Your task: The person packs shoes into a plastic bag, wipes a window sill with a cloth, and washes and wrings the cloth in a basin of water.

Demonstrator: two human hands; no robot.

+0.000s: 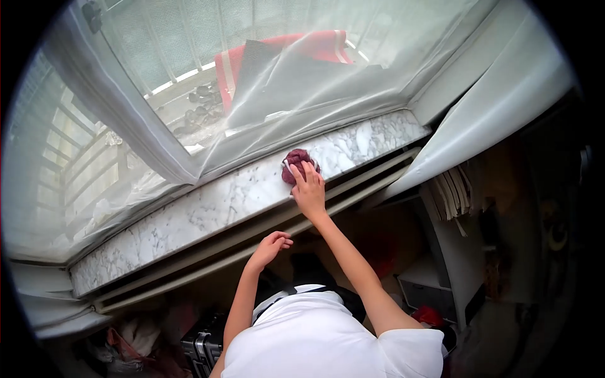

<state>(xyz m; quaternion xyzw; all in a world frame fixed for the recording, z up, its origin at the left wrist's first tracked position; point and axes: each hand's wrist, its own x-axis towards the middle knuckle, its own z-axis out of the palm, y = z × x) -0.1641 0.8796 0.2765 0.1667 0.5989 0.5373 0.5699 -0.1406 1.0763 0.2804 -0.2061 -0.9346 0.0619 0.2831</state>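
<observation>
A bunched dark red cloth [292, 159] with some white at its edges lies on the marble windowsill [239, 192]. My right hand [309, 193] grips it from the near side, fingers bent over its top and pressing it against the stone. Part of the cloth is hidden under those fingers. Lower and to the left, my left hand [271, 248] hangs in front of the sill with loosely bent fingers and holds nothing. It is apart from the cloth.
A thin sheer curtain [302, 94] hangs over the window right behind the sill. Pale rails [353, 211] run below its front edge. Books or papers [455, 192] stand on the right; a black case [205, 343] and piled fabrics [138, 337] sit at lower left.
</observation>
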